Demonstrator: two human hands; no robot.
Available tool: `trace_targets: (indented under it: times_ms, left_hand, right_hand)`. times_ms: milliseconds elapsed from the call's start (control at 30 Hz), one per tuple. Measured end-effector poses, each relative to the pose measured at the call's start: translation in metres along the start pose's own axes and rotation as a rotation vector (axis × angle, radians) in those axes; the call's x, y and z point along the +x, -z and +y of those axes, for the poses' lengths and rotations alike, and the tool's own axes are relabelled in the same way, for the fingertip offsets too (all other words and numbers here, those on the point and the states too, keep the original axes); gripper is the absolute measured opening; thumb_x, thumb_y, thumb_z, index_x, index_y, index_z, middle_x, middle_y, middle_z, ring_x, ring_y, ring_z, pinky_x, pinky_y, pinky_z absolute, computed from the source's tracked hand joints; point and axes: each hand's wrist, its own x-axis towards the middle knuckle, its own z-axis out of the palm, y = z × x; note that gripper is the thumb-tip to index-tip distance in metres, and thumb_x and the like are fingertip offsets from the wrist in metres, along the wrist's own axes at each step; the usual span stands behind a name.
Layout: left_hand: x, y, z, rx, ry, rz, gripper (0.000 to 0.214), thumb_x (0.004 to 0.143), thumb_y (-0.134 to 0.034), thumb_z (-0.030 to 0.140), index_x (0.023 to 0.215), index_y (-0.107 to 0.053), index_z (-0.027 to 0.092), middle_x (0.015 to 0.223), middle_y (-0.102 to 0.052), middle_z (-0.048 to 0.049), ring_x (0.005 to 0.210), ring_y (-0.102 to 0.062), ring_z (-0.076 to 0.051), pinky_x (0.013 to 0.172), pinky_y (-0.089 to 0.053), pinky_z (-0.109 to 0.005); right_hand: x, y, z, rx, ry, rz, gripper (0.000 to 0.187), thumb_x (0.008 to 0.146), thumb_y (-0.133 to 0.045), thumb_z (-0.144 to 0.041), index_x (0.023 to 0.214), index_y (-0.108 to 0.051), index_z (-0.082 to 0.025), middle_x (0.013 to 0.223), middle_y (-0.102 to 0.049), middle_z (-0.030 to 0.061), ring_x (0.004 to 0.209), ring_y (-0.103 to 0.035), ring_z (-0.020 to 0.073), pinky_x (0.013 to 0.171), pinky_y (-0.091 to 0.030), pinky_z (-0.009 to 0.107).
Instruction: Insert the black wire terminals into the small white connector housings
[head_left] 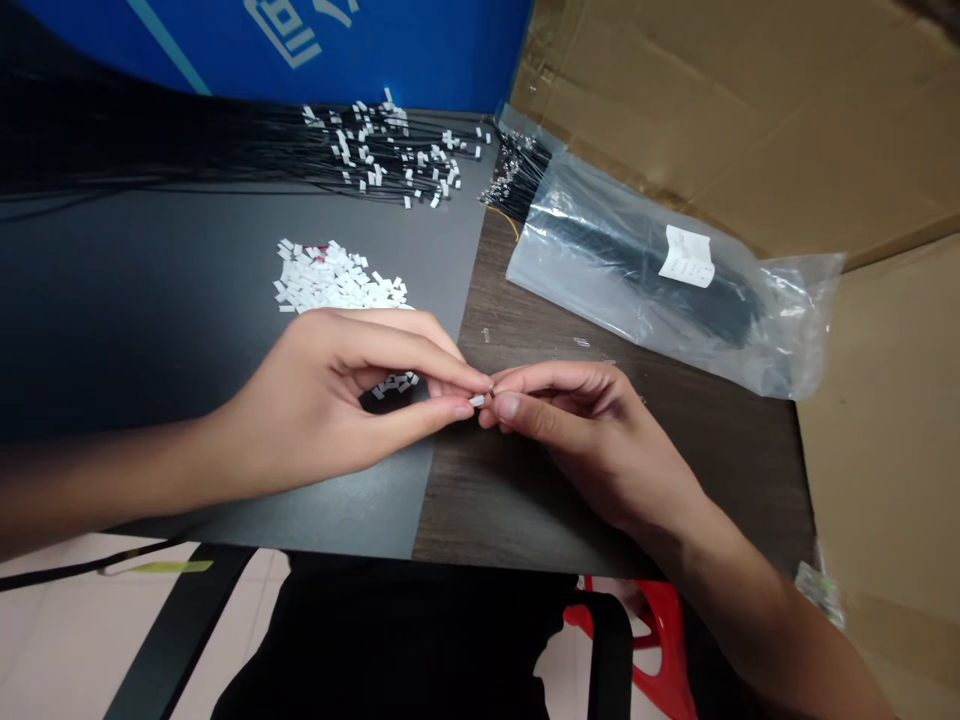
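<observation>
My left hand (352, 400) pinches a small white plastic connector (477, 401) between thumb and forefinger. My right hand (577, 420) meets it fingertip to fingertip, pinching the metal-tipped end of a thin wire (491, 391) against the connector. Both hands hover just above the table near its middle. Behind my left hand lies a pile of loose white connectors (330, 280) on a dark mat (150, 300). A few connectors show under my left palm.
Black wires with white connectors fitted (390, 150) lie spread across the back of the mat. A clear plastic bag of black wires (652, 270) lies at the right on the wooden table (495, 500). Cardboard (750, 120) stands behind and to the right. A red stool (660, 640) sits below.
</observation>
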Motion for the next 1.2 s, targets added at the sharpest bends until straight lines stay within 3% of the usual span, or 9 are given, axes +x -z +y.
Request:
trace_targets:
  times_ms: [167, 300, 367, 500, 667, 867, 1033, 1200]
  left_hand:
    - [0.002, 0.002, 0.002, 0.004, 0.0, 0.025, 0.018, 0.098, -0.097, 0.02, 0.105, -0.1, 0.037, 0.098, -0.093, -0.0022, 0.086, -0.084, -0.02, 0.078, -0.064, -0.03]
    - [0.008, 0.002, -0.007, -0.351, 0.267, -0.056, 0.01, 0.092, -0.106, 0.027, 0.098, -0.099, 0.032, 0.092, -0.091, -0.0034, 0.081, -0.085, -0.019, 0.076, -0.067, -0.026]
    - [0.011, 0.002, -0.013, -0.533, 0.397, -0.1, 0.016, 0.086, -0.112, 0.032, 0.094, -0.099, 0.03, 0.088, -0.091, -0.0041, 0.077, -0.083, -0.017, 0.075, -0.068, -0.025]
    - [0.014, -0.001, -0.019, -0.662, 0.493, -0.17, 0.021, 0.081, -0.117, 0.033, 0.085, -0.097, 0.026, 0.08, -0.088, -0.0049, 0.07, -0.079, -0.014, 0.072, -0.068, -0.022]
    - [0.015, -0.001, -0.015, -0.657, 0.47, -0.229, 0.018, 0.081, -0.116, 0.036, 0.087, -0.099, 0.031, 0.08, -0.088, -0.0046, 0.067, -0.077, -0.011, 0.067, -0.065, -0.016]
    - [0.016, 0.0, -0.016, -0.629, 0.435, -0.24, 0.02, 0.079, -0.117, 0.03, 0.088, -0.1, 0.034, 0.08, -0.089, -0.0046, 0.066, -0.078, -0.012, 0.064, -0.065, -0.017]
    - [0.015, 0.001, -0.015, -0.642, 0.422, -0.272, 0.02, 0.085, -0.113, 0.019, 0.093, -0.1, 0.032, 0.083, -0.09, -0.0001, 0.07, -0.079, -0.009, 0.07, -0.065, -0.011]
    - [0.014, 0.0, -0.018, -0.624, 0.37, -0.247, 0.017, 0.086, -0.113, 0.04, 0.093, -0.1, 0.032, 0.083, -0.09, -0.0045, 0.067, -0.079, -0.007, 0.067, -0.065, -0.008]
  right_hand:
    - [0.002, 0.0, 0.001, 0.053, -0.012, -0.019, 0.02, 0.09, -0.11, -0.044, 0.092, -0.097, -0.028, 0.094, -0.091, 0.0024, 0.096, -0.083, 0.0181, 0.102, -0.067, 0.033]
    - [0.0, -0.003, -0.001, 0.014, 0.011, -0.024, 0.021, 0.086, -0.113, -0.04, 0.091, -0.096, -0.029, 0.094, -0.09, 0.002, 0.093, -0.082, 0.0191, 0.095, -0.067, 0.034]
    - [-0.002, -0.005, -0.002, -0.041, 0.028, -0.033, 0.021, 0.085, -0.113, -0.038, 0.09, -0.095, -0.029, 0.095, -0.089, 0.0021, 0.092, -0.079, 0.0196, 0.089, -0.066, 0.034]
    - [-0.005, -0.008, -0.004, -0.063, 0.016, -0.061, 0.022, 0.087, -0.112, -0.038, 0.089, -0.093, -0.028, 0.097, -0.089, 0.0024, 0.096, -0.081, 0.0213, 0.089, -0.066, 0.035]
    - [-0.007, -0.007, -0.006, -0.012, 0.017, -0.098, 0.019, 0.089, -0.111, -0.03, 0.089, -0.092, -0.025, 0.093, -0.089, 0.0014, 0.096, -0.083, 0.0197, 0.093, -0.067, 0.033]
    - [-0.009, -0.009, -0.007, -0.071, 0.017, -0.091, 0.026, 0.089, -0.111, -0.039, 0.088, -0.09, -0.024, 0.091, -0.086, 0.0033, 0.087, -0.076, 0.02, 0.078, -0.062, 0.033]
    - [-0.01, -0.009, -0.006, -0.047, -0.003, -0.088, 0.026, 0.088, -0.112, -0.035, 0.088, -0.089, -0.023, 0.089, -0.086, 0.0031, 0.083, -0.072, 0.0181, 0.072, -0.058, 0.03]
    - [-0.009, -0.008, -0.005, -0.007, -0.007, -0.092, 0.027, 0.084, -0.113, -0.032, 0.089, -0.089, -0.02, 0.089, -0.085, 0.0029, 0.084, -0.074, 0.0174, 0.074, -0.059, 0.029]
